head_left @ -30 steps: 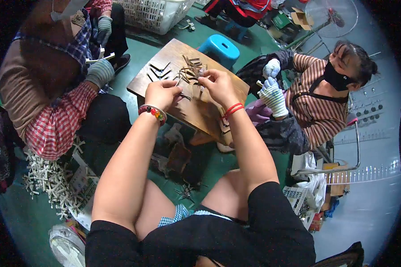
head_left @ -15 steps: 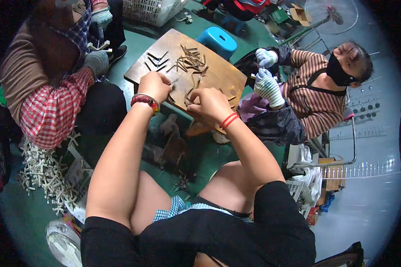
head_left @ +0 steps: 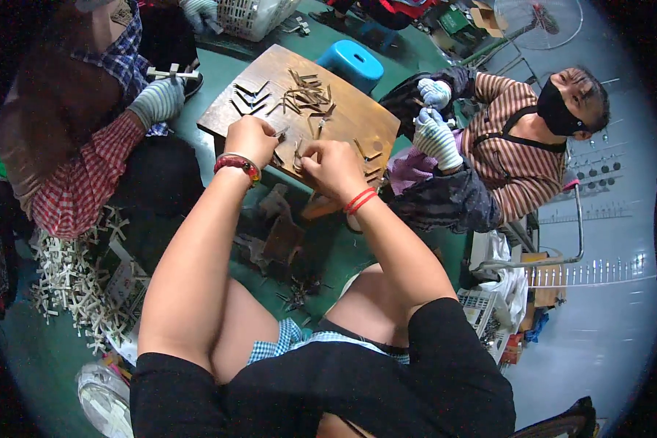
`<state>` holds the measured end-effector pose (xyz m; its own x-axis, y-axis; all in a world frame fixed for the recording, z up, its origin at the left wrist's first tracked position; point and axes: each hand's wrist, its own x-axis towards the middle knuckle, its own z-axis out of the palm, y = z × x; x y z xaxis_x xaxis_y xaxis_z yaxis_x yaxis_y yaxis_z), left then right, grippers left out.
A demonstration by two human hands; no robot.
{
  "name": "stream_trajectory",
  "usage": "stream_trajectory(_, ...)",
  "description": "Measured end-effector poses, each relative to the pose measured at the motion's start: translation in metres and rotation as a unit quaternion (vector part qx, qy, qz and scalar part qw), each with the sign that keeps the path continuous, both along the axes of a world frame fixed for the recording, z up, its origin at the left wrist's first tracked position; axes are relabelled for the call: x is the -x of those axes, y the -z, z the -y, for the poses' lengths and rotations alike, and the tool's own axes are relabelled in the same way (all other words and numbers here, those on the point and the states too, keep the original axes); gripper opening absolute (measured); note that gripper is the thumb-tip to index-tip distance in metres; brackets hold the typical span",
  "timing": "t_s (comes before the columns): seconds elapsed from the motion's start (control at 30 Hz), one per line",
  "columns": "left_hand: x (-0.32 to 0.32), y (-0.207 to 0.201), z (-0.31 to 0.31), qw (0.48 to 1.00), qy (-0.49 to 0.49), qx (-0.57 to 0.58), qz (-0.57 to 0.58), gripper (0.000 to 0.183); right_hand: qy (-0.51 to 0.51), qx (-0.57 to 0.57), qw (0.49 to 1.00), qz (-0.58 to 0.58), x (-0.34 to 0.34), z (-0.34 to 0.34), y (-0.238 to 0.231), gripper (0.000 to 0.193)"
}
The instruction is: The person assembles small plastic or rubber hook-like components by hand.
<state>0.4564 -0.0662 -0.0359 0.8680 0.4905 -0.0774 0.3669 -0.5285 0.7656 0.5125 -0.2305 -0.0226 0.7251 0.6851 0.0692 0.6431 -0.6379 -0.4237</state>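
Both my hands are over the near edge of a small wooden table (head_left: 269, 69). My left hand (head_left: 251, 139) is closed in a pinch on a small metal piece (head_left: 280, 134) that pokes out past the fingertips. To its right, my right hand (head_left: 334, 168) has thumb and forefinger closed on a thin bent metal strip (head_left: 297, 155). Beyond them lies a loose pile of bent metal strips (head_left: 308, 95). Several V-shaped strips (head_left: 248, 101) are laid out at the table's left, and more bent strips (head_left: 368, 152) lie by the right edge.
A blue stool (head_left: 352, 66) stands behind the table. On the right sits a masked co-worker in striped gloves (head_left: 438, 139). At left, another person's gloved hand (head_left: 158, 101) holds a pale cross-shaped part (head_left: 174, 73). Many such parts (head_left: 80, 285) are heaped on the floor.
My right hand has shifted left, closer to my left hand. The left co-worker's gloved hand and cross-shaped part have moved a little. My left hand stays in nearly the same place.
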Motion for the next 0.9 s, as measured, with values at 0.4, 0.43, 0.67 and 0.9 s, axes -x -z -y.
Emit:
stream_trajectory(0.4, -0.001, 0.003, 0.001, 0.999, 0.035, 0.016, -0.027, 0.021, -0.098, 0.155, 0.980, 0.074, 0.006, 0.006, -0.028, 0.014)
stream_trajectory(0.43, -0.001, 0.003, 0.003, 0.999, 0.037, 0.000, -0.012, 0.021, -0.097, 0.155, 0.980, 0.074, 0.005, 0.007, -0.026, 0.014)
stream_trajectory(0.67, -0.005, 0.007, 0.014, 1.000, 0.017, 0.025, -0.004, 0.014, -0.024, 0.048, 0.998, -0.014, -0.014, 0.004, 0.009, 0.015)
stream_trajectory(0.9, -0.005, 0.011, 0.016, 0.999, -0.007, -0.053, 0.003, 0.016, -0.013, -0.032, 0.995, -0.095, -0.007, -0.016, 0.006, 0.015)
